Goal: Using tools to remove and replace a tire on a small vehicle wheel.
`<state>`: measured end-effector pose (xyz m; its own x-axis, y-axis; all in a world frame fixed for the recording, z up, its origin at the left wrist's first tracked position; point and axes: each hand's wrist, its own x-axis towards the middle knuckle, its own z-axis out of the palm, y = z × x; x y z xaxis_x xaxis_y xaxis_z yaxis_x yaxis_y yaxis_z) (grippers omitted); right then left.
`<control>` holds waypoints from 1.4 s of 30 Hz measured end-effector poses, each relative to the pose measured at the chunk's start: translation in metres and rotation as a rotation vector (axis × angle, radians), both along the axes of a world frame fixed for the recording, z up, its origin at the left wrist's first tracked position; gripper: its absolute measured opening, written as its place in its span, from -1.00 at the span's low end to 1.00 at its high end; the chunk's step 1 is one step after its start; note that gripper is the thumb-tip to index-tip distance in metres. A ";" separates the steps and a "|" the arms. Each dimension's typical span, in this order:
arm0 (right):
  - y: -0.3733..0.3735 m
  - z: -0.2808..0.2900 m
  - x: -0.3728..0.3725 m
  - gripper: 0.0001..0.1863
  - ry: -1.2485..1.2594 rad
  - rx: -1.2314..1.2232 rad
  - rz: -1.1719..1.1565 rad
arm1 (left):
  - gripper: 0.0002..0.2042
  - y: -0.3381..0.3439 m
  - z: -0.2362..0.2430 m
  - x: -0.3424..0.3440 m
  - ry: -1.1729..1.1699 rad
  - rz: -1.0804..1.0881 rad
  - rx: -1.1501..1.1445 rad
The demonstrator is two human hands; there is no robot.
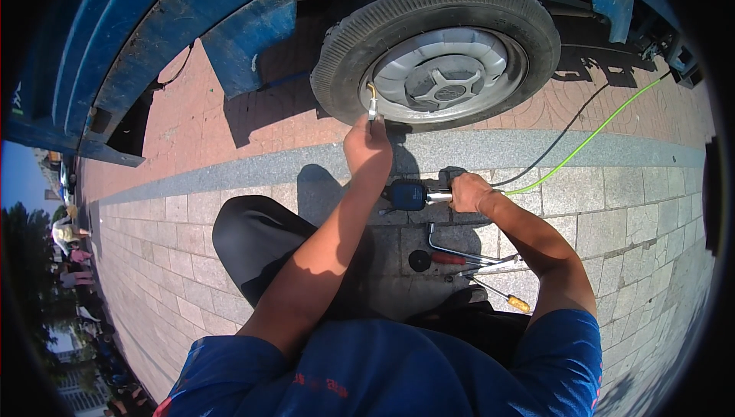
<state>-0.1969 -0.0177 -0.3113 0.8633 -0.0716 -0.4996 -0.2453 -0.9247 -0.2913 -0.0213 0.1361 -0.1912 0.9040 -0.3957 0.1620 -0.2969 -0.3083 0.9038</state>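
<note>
In front of me stands a vehicle wheel, its black tyre (343,57) around a silver rim (490,53). My left hand (369,147) is closed on a metal air chuck (373,109), held up to the brass-coloured valve stem (372,89) at the rim's lower left. Whether the chuck is locked on the valve, I cannot tell. Lower and to the right, my right hand (468,192) grips the handle of a tyre inflator with a dark blue gauge (407,196). A bright green air hose (593,138) runs from near that hand to the upper right.
Blue vehicle bodywork (153,42) overhangs the wheel. On the paving below the inflator lie an L-shaped wrench (459,253), a red-handled tool (448,258), a yellow-handled screwdriver (518,304) and a round black piece (419,261). People (69,237) are far off at the left.
</note>
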 end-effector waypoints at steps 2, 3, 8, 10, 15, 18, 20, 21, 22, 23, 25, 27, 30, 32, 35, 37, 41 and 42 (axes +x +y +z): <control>0.000 0.000 0.000 -0.60 0.003 0.005 0.006 | -0.84 0.000 -0.003 0.001 -0.001 0.004 -0.007; 0.000 0.000 0.000 -0.60 0.003 0.005 0.007 | -0.84 0.000 -0.005 0.002 -0.001 0.008 -0.013; 0.000 0.001 0.001 -0.57 0.019 0.008 0.001 | -0.85 0.001 -0.007 0.002 -0.017 -0.005 -0.030; 0.000 0.000 0.001 -0.58 0.013 0.010 0.001 | -0.85 0.001 -0.008 0.003 -0.028 -0.005 -0.040; 0.000 -0.002 0.000 -0.59 0.010 -0.011 0.016 | -0.85 0.000 -0.006 0.001 -0.041 -0.007 -0.022; 0.000 -0.003 0.000 -0.58 0.003 -0.008 0.011 | -0.83 -0.001 -0.004 0.001 -0.012 0.015 -0.013; 0.001 0.001 0.000 -0.57 0.013 0.000 -0.015 | -0.83 0.000 -0.001 0.000 -0.023 0.011 0.002; 0.001 0.003 0.000 -0.57 0.013 0.001 -0.015 | -0.83 0.001 0.000 0.000 -0.034 0.008 0.016; 0.002 0.007 0.000 -0.58 0.022 0.002 -0.009 | -0.83 0.001 -0.002 0.001 -0.035 0.008 0.015; 0.002 0.009 0.001 -0.58 0.031 0.003 -0.002 | -0.83 0.001 -0.003 0.001 -0.026 0.009 0.007; 0.002 0.008 0.002 -0.58 0.027 0.005 -0.005 | -0.83 0.001 -0.004 0.002 -0.016 0.009 -0.002; 0.001 0.007 0.000 -0.58 0.026 0.008 -0.009 | -0.83 0.000 -0.002 0.000 0.005 -0.001 0.001; 0.001 0.007 0.001 -0.57 0.021 0.022 -0.017 | -0.83 0.001 -0.001 0.000 -0.004 0.000 -0.008; 0.000 0.007 0.001 -0.57 0.018 0.033 -0.008 | -0.83 0.000 -0.002 0.000 -0.006 0.003 -0.007; 0.000 0.003 0.000 -0.57 0.010 0.030 -0.020 | -0.83 0.000 0.000 0.000 -0.007 0.002 0.009; 0.000 0.004 0.000 -0.57 0.015 0.028 -0.025 | -0.83 0.000 0.001 0.000 -0.008 0.000 0.022; 0.001 0.004 0.002 -0.57 0.018 0.018 0.001 | -0.83 0.001 0.001 -0.002 -0.006 0.000 -0.024; 0.001 0.004 0.002 -0.57 0.015 0.016 0.002 | -0.83 0.001 0.001 -0.002 -0.034 -0.002 -0.046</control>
<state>-0.1953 -0.0166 -0.3072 0.8557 -0.0615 -0.5138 -0.2478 -0.9204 -0.3025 -0.0228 0.1376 -0.1906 0.8966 -0.3893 0.2110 -0.3288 -0.2663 0.9061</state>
